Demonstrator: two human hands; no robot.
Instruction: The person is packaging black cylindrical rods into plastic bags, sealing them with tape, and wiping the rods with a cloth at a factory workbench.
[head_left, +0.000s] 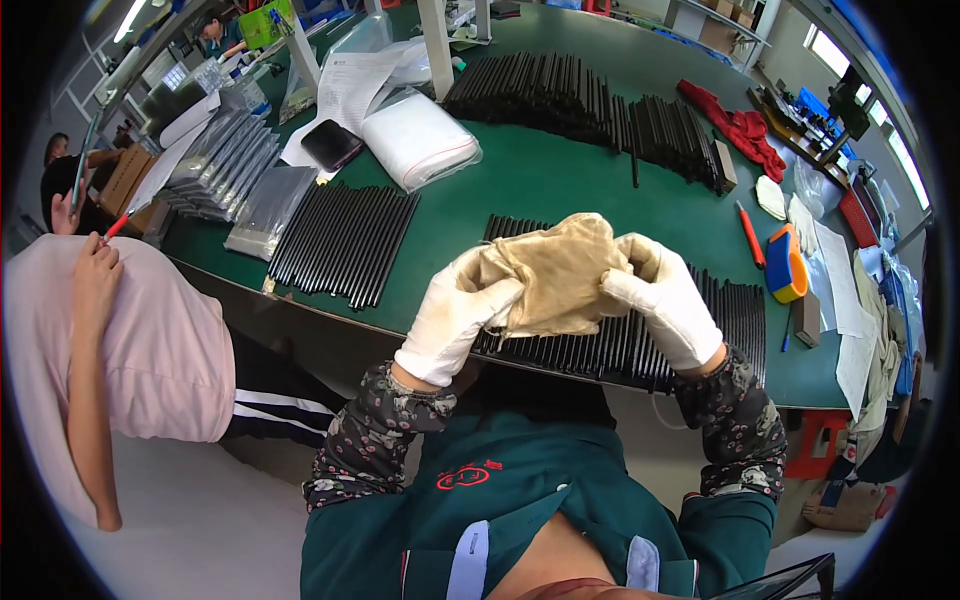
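Hands, left (pixel 447 315) and right (pixel 668 300), in thumb-and-finger pinches at opposite edges of tan cloth (pixel 562 278)

Rods (pixel 620 352) lie on the table (pixel 660 215) beneath the cloth (pixel 560 275).

Pretty grubby tan cloth (pixel 557 277)
Kinda wrinkled, spread out mid-air between the left hand (pixel 455 312) and right hand (pixel 664 298).

We see a green-topped bench (pixel 560 180), white posts (pixel 435 45) rising toward its far left corner, where a tube light (pixel 130 20) glows beyond. Past the right edge, windows (pixel 820 45) brighten a pale wall (pixel 795 60); a red stool (pixel 805 460) stands below the near right corner.
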